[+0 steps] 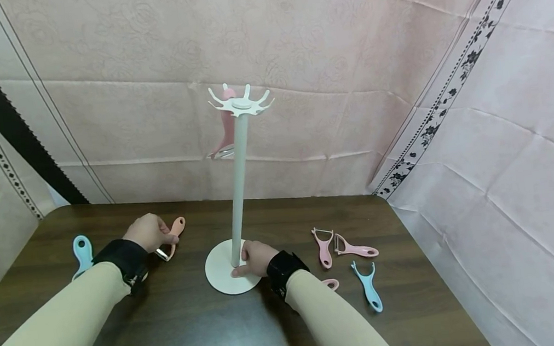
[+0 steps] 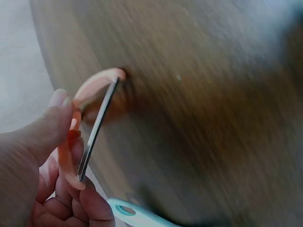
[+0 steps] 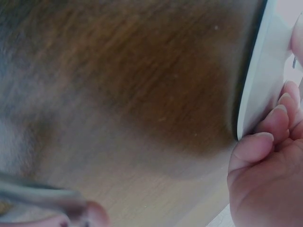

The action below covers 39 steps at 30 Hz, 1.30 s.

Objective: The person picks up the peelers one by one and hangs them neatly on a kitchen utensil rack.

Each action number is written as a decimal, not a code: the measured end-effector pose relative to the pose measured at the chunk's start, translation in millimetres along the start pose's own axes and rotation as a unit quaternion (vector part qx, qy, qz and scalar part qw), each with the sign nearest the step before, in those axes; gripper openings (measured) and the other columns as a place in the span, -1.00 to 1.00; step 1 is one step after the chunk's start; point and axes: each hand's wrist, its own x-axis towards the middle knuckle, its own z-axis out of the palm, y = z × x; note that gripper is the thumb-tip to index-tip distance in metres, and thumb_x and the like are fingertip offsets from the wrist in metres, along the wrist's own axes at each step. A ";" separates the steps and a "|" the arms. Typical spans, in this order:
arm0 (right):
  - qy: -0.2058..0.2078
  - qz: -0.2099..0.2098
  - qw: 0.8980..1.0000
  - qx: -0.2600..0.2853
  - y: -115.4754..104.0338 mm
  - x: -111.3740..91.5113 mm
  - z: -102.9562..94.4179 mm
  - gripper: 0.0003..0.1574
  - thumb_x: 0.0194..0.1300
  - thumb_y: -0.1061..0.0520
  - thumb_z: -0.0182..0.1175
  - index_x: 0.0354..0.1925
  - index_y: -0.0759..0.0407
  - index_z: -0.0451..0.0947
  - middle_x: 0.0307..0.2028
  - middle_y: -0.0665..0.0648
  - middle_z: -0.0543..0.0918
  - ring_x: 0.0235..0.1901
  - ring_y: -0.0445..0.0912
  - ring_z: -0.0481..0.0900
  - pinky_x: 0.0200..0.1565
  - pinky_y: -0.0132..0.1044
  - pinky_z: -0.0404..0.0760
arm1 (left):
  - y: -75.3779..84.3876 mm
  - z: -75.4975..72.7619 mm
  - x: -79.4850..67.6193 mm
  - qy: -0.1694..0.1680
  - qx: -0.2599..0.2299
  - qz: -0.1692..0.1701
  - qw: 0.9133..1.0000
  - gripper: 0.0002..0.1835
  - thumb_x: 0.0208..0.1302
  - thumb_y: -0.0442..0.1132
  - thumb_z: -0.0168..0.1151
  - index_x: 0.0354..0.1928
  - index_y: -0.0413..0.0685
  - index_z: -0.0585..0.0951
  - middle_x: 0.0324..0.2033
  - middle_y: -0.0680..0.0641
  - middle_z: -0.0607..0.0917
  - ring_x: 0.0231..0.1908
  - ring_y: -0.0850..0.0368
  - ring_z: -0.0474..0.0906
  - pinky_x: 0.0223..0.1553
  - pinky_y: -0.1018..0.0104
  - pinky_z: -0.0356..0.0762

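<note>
My left hand (image 1: 149, 233) pinches the handle of an orange peeler (image 1: 178, 227) over the table's left side. In the left wrist view, that peeler's orange head (image 2: 97, 84) and metal blade face the camera, with the thumb and fingers round its neck. A white utensil stand (image 1: 240, 181) rises mid-table, with a ring of hooks on top. My right hand (image 1: 260, 256) holds it low, thumb and forefinger about the foot of the pole. In the right wrist view, curled fingers rest on the round base (image 3: 262, 80). A pink peeler (image 1: 227, 127) hangs from a hook, blade down.
A blue peeler (image 1: 83, 252) lies left, partly behind my left wrist. To the right lie two pink peelers, one upright (image 1: 324, 250) and one sideways (image 1: 359, 250), plus another blue peeler (image 1: 369, 290). My right forearm hides most of another pink piece (image 1: 332, 284). Cloth walls surround the table.
</note>
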 end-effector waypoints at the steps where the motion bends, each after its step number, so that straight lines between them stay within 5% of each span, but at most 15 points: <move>1: 0.000 0.000 1.000 0.000 0.1 0.2 0.0 -0.46 -0.07 -0.22 0.44 -0.44 0.08 0.39 -0.52 -0.01 0.49 -0.48 -0.14 0.42 -0.44 -0.35 0.43 | 0.2 0.7 -0.3 0.000 -0.007 0.003 1.000 -0.69 0.05 -0.09 0.42 -0.43 -0.24 0.67 -0.54 -0.09 0.62 -0.51 0.04 0.43 -0.53 0.27 0.32; 9: -0.001 0.004 1.000 0.005 -1.5 -4.5 -1.5 -0.46 -0.05 -0.21 0.43 -0.44 0.08 0.38 -0.51 -0.01 0.48 -0.47 -0.15 0.42 -0.43 -0.36 0.43 | 11.9 -0.4 -5.7 -0.003 -0.046 0.020 0.999 -0.75 0.22 -0.15 0.28 -0.39 -0.24 0.67 -0.57 -0.13 0.66 -0.60 0.08 0.47 -0.62 0.30 0.37; 19: -0.003 0.003 1.000 0.003 -1.0 -2.3 -0.5 -0.46 -0.06 -0.22 0.43 -0.43 0.08 0.38 -0.52 -0.01 0.48 -0.48 -0.14 0.42 -0.44 -0.35 0.42 | 18.8 -20.1 -8.3 0.065 -0.070 0.051 0.994 -0.74 0.31 -0.11 0.16 -0.25 -0.21 0.53 -0.47 -0.16 0.60 -0.52 0.03 0.45 -0.63 0.28 0.36; 27: -0.003 0.001 1.000 0.004 1.3 0.5 1.0 -0.46 -0.07 -0.22 0.44 -0.43 0.08 0.38 -0.49 0.00 0.51 -0.47 -0.14 0.43 -0.43 -0.34 0.44 | 54.6 -48.1 -21.4 0.131 -0.107 0.094 0.981 -0.63 0.32 0.02 0.12 -0.29 -0.21 0.53 -0.52 -0.16 0.52 -0.54 -0.01 0.40 -0.65 0.23 0.36; 39: 0.003 -0.003 1.000 -0.002 1.9 1.0 2.0 -0.46 -0.06 -0.22 0.44 -0.43 0.08 0.38 -0.51 0.00 0.50 -0.48 -0.14 0.43 -0.44 -0.34 0.43 | 99.9 -77.2 -40.0 0.188 -0.142 0.177 0.956 -0.66 0.34 0.01 0.09 -0.21 -0.18 0.51 -0.43 -0.20 0.63 -0.49 0.04 0.49 -0.60 0.30 0.44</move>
